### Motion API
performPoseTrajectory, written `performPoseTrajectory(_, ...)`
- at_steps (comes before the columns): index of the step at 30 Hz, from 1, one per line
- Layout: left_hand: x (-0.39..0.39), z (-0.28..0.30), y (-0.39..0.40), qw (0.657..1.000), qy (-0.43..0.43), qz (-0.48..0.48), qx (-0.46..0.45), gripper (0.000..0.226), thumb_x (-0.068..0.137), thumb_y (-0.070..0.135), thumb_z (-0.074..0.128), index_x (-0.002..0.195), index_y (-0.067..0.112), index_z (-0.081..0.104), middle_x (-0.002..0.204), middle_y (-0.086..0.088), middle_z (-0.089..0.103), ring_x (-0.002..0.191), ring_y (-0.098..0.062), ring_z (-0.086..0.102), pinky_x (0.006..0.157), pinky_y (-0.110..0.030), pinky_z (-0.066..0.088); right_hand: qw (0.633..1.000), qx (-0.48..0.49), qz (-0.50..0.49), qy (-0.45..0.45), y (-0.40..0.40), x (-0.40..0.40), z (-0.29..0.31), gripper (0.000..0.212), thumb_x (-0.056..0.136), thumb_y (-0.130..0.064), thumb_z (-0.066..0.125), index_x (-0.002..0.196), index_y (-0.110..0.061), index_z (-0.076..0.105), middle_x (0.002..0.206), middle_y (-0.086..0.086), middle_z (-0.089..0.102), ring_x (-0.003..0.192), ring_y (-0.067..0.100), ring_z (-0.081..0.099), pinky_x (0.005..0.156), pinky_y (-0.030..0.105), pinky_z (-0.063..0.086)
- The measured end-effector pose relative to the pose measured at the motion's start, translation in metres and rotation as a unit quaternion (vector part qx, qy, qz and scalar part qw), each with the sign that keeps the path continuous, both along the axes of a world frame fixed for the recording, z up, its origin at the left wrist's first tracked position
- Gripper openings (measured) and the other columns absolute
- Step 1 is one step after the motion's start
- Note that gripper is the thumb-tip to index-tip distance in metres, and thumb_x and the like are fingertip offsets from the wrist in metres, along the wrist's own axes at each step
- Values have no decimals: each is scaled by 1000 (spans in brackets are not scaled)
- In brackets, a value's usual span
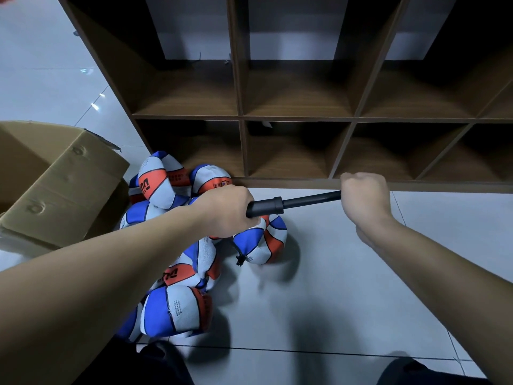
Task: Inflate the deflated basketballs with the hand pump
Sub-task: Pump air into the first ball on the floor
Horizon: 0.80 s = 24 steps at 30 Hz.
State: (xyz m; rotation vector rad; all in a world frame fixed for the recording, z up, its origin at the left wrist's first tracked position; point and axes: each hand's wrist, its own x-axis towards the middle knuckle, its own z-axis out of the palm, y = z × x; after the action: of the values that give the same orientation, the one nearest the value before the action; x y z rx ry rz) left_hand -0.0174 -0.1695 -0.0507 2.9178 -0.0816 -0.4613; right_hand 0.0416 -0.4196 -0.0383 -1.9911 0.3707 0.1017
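A black hand pump (288, 203) lies level between my hands above the floor. My left hand (227, 212) grips its thick barrel end; my right hand (363, 195) grips the handle end, with the thin rod drawn out between them. Just under my left hand sits a blue, white and orange basketball (266, 243), a short black hose hanging at its left side. Several flat, deflated basketballs (177, 309) of the same colours are heaped on the floor below and behind my left arm.
An open cardboard box (61, 187) stands at the left. A brown wooden cubby shelf (297, 118) with bare compartments runs across the back. Pale floor tiles (347, 287) stretch to the right of the balls. My dark-clad knees show at the bottom edge.
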Motion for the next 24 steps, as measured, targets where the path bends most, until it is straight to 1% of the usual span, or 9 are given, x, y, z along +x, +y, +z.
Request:
performPoseTrajectory(4, -2, 2, 2, 1000, -8, 9, -7, 31, 95, 47, 67, 79, 20, 66, 66, -2, 63, 61, -22, 61, 57, -36, 50, 1000, -11, 13, -19, 10, -8, -2, 49, 99, -18, 54, 57, -20, 29, 45, -11, 24, 57, 22, 26, 57, 35, 20)
performPoseTrajectory(8, -3, 5, -3, 1000, -13, 5, -11, 32, 95, 47, 66, 79, 20, 66, 68, -4, 65, 66, -24, 65, 57, -36, 50, 998, -38, 30, -50, 19, -16, -3, 49, 103, -21, 52, 59, -18, 31, 56, -1, 32, 56, 24, 31, 57, 36, 25)
performPoseTrajectory(10, -3, 5, -8, 1000, -23, 0, -16, 35, 95, 49, 65, 76, 20, 64, 67, -4, 64, 65, -25, 64, 55, -35, 47, 996, -55, 36, -63, 22, -20, -4, 48, 106, -25, 51, 61, -16, 34, 58, 1, 36, 57, 25, 34, 58, 36, 28)
performPoseTrajectory(14, -3, 5, -14, 999, -30, -5, -30, 40, 94, 54, 63, 72, 21, 61, 60, 0, 60, 58, -23, 60, 52, -32, 44, 993, -67, 58, -80, 28, -28, -5, 45, 109, -30, 49, 67, -14, 42, 60, 3, 44, 60, 27, 42, 59, 37, 34)
performPoseTrajectory(18, -1, 7, -19, 998, -53, -15, -32, 42, 94, 54, 62, 68, 22, 59, 58, 2, 56, 56, -21, 57, 50, -30, 42, 988, -74, 88, -99, 36, -35, -3, 44, 110, -33, 48, 73, -9, 44, 63, 3, 47, 63, 27, 44, 60, 39, 35)
performPoseTrajectory(24, -3, 5, -25, 997, -60, -37, -18, 41, 94, 54, 59, 69, 21, 59, 59, 1, 58, 60, -23, 62, 52, -35, 47, 985, -83, 130, -81, 44, -44, -7, 44, 111, -32, 47, 71, -15, 42, 63, 0, 48, 62, 23, 45, 58, 37, 34)
